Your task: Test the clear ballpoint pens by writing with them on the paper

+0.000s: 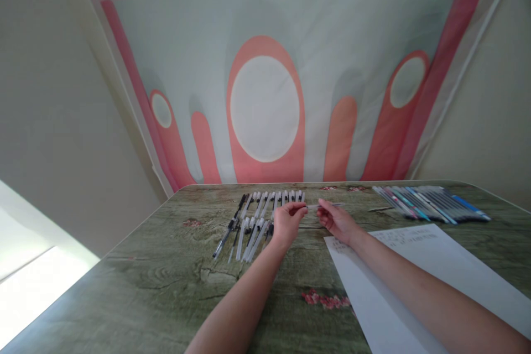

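Observation:
Between my two hands a slim, whitish pen (313,207) is held level above the table. My left hand (289,220) is closed, thumb and forefinger pinching its left end, where a small dark part shows. My right hand (337,222) pinches it farther right, and a thin clear end sticks out past the fingers. Behind and left of my left hand lies a row of white-capped pens (265,204). A nearer group of translucent pens (251,240) is partly hidden by that hand. Darker pens (224,238) lie at the left of these groups.
A large white paper sheet (398,265) with faint marks lies under my right forearm. At the back right, several coloured and grey pens (431,204) lie side by side. The wood-patterned table (166,287) meets a pink and grey backdrop (265,105).

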Demonstrator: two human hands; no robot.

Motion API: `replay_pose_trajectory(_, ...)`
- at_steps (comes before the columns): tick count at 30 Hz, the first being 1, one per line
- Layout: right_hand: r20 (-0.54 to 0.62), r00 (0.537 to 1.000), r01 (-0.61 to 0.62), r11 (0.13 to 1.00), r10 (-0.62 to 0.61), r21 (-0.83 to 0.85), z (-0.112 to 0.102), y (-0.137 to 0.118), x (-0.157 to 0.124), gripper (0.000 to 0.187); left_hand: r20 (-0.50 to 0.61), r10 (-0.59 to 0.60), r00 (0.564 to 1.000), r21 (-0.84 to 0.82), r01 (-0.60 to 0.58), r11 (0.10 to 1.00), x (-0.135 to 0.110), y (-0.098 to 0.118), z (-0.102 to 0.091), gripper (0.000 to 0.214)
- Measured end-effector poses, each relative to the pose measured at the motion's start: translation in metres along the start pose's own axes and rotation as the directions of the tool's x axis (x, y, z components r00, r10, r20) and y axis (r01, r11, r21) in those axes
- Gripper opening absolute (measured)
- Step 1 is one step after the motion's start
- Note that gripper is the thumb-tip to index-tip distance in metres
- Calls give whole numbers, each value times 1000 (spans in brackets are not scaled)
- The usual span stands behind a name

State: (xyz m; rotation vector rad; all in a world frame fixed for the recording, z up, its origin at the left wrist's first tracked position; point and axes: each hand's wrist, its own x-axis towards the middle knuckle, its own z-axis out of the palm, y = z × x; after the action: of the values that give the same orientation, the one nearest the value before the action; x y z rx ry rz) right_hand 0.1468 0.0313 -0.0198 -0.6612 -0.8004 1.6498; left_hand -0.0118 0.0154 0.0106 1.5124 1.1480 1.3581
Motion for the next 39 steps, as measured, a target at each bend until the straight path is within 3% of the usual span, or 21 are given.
replay_pose_trajectory(8, -6, 1000, -29, 1000, 29, 10, -3, 3, 4, 16, 37, -9, 999, -50, 10, 999, 2, -9, 2, 26)
replay_pose_trajectory(12, -36, 999, -28, 998, 30, 47, -5, 3, 6, 15, 83, -146, 986, -121, 156, 980, 3, -11, 3, 37)
replay_pose_trajectory(17, -22, 1000, -8, 1000, 8, 4, -4, 2, 4, 16, 90, -251, 964, -42, 255, 966, 3, -11, 2, 33)
replay_pose_trajectory(22, -15, 1000, 5, 999, -5, -35, -1, 1, 2, 17, 111, -212, 971, -80, 222, 972, 3, -11, 2, 25)
replay_pose_trajectory(30, -16, 1000, 3, 999, -3, -37, -1, 1, 2, 17, 78, 49, 996, 94, -56, 994, 0, -12, 0, 25)
replay_pose_trajectory(34, -15, 1000, 4, 999, -4, -51, 1, 0, 1, 19, 51, -8, 999, 157, 0, 988, 1, -14, -1, 35)
replay_pose_trajectory(39, -12, 1000, 11, 998, -12, -55, 2, 1, 1, 20, 98, -55, 994, 202, 35, 979, 0, -16, -1, 41)
